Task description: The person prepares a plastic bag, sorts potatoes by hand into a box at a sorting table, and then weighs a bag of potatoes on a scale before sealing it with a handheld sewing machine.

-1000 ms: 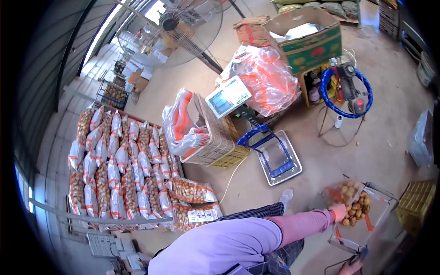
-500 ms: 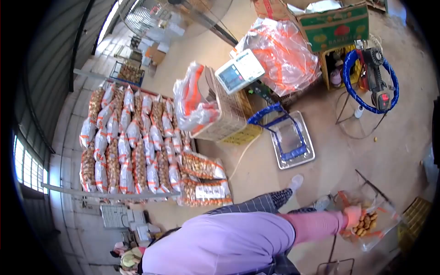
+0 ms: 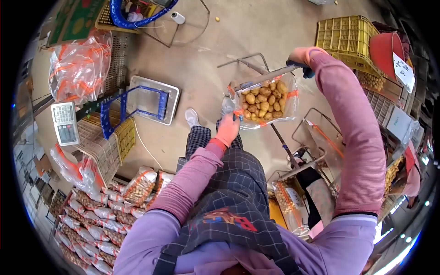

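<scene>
Floor (image 3: 270, 32), hard and smooth-looking, in a crowded workroom.
Filled bags (image 3: 96, 232) in rows to the left, yellow crate (image 3: 343, 34) to the right; near the shoes (image 3: 192, 118), open clear bag (image 3: 292, 106) on a metal bar (image 3: 266, 79). Likely heavy at the bottom, limp and slippery at the rim; best gathered there, palm beneath. Inside, potatoes (image 3: 263, 103), probably firm, apt to roll, easily bruised. Left hand (image 3: 228, 130): fingers closed on the bag's near edge. Right hand (image 3: 308, 57): fingers curled at the bar's end; cannot tell whether gripping metal or plastic.
</scene>
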Demonstrator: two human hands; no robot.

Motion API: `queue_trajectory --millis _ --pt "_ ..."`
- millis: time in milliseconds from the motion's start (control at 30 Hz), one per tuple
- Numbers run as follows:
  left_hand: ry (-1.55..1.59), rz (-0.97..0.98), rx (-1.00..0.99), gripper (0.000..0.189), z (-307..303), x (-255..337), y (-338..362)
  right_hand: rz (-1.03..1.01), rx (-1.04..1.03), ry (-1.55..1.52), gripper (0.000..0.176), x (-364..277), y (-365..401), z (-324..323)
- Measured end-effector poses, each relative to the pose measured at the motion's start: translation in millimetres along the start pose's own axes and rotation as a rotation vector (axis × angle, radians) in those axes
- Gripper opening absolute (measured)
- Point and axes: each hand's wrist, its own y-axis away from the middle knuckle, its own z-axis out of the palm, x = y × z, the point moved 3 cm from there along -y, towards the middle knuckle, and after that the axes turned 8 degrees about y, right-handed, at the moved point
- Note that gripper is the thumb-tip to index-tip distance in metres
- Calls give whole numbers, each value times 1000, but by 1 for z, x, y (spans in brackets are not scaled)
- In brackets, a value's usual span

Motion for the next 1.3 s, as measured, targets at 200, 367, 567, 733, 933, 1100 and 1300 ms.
queue_trajectory --millis 200,367,567,733,933,1100,1300 --pt "78 -7 120 33 -8 -12 -23 -236 1041 -467 29 24 16 1" --pt "901 -264 326 27 7 -72 -38 -191 1633 -1000 24 31 34 133" --pt "2037 -226 216 16 -17 -87 -4 77 718 -1706 15 13 -107 247" --pt "1244 -486 323 17 -132 -62 74 -221 376 -1949 20 -51 17 252" --pt "1436 -123 85 18 -278 6 204 -849 144 -1708 27 -156 134 177" --pt "1543 137 241 16 -312 -25 292 -773 138 -1557 27 -277 187 170" --pt "1610 -32 790 16 -339 -98 313 -923 -55 -1269 26 -408 171 176"
